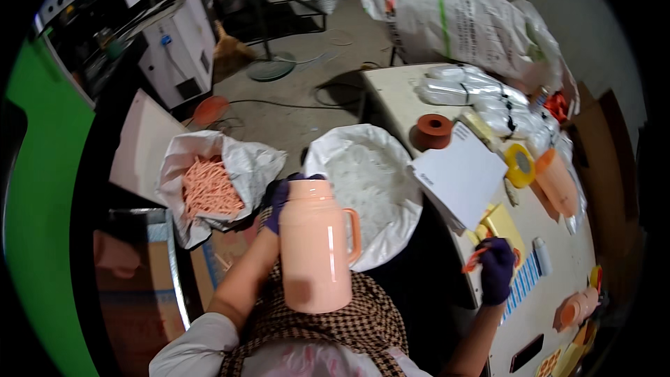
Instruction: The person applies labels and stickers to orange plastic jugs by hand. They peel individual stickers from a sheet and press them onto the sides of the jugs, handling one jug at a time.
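A glossy peach-coloured jug (pixel 314 258) with a side handle stands upright in front of my apron. My left hand (pixel 278 201), in a purple glove, is closed on it near the neck; part of the fingers is hidden behind the jug. Over the table's near edge, my right hand (pixel 497 272), also in a purple glove, is closed around a small orange-red looped thing (pixel 474 260), whose kind I cannot make out. Yellow pieces (pixel 504 227) and a blue-and-white striped sheet (pixel 522 285) lie on the table beside that hand.
A white-lined container of clear plastic pieces (pixel 370 181) stands beyond the jug. On the left, a bag (pixel 262 160) holds thin peach strips. The table (pixel 398 87) carries white paper (pixel 460 174), a brown roll (pixel 433 130), yellow tape (pixel 519 165) and a phone (pixel 526 353).
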